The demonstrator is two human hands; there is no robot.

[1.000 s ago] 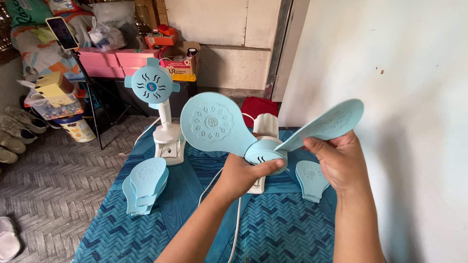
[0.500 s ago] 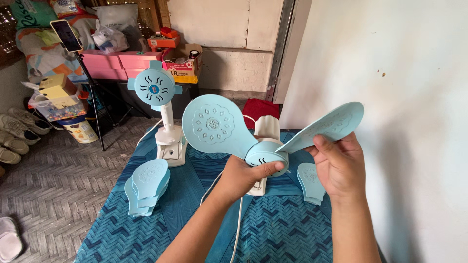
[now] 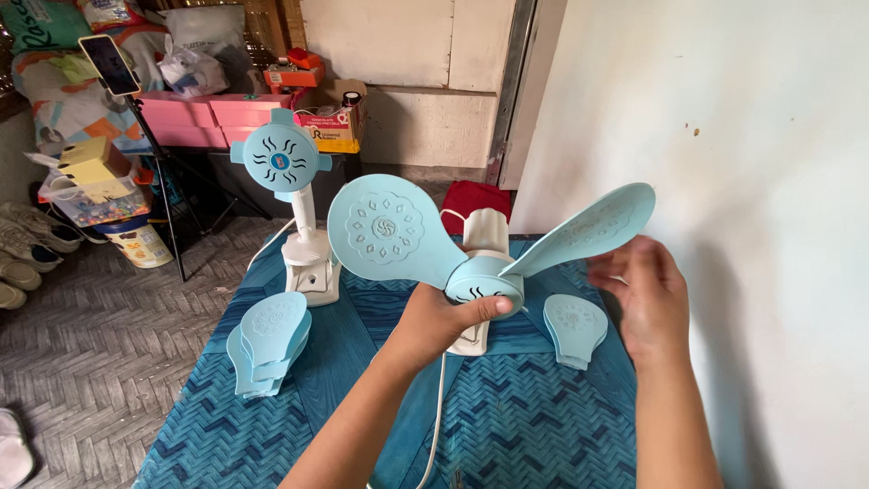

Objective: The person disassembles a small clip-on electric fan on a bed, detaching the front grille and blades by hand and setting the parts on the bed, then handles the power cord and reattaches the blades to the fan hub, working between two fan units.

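left hand grips fan hub | right hand apparently off blade

The left hand covers the lower part of the fan hub and much of the white stand behind it. The right hand is motion-blurred, its fingers indistinct.

The left hand grips the hub of a light blue fan with two blades; the right hand is open just beside one blade.
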